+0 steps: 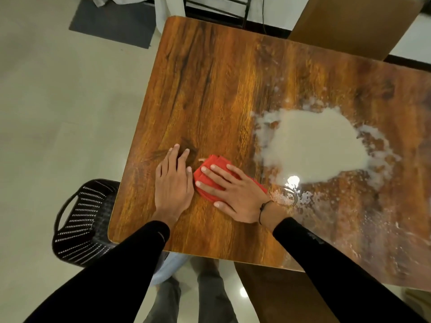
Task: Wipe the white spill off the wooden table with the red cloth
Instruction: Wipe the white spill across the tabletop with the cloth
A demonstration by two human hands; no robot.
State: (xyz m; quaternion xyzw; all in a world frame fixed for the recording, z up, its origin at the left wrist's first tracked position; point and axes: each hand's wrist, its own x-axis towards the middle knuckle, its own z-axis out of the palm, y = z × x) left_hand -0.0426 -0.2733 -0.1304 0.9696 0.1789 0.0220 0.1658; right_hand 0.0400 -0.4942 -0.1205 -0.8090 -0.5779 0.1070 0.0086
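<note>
A folded red cloth (213, 162) lies on the wooden table (210, 89), near its front left part. My right hand (229, 193) rests flat on the cloth with fingers spread, covering most of it. My left hand (173, 183) lies flat on the bare wood just left of the cloth, fingertips touching its edge. A large white spill (312, 143) pools to the right of the cloth, with splashes and droplets around it. The cloth and the main pool are apart.
A black perforated plastic chair (81, 220) stands by the table's front left corner. A brown cardboard sheet (349, 22) leans at the far right edge. White smears (373, 224) streak the table's right front part. Pale tiled floor surrounds the table.
</note>
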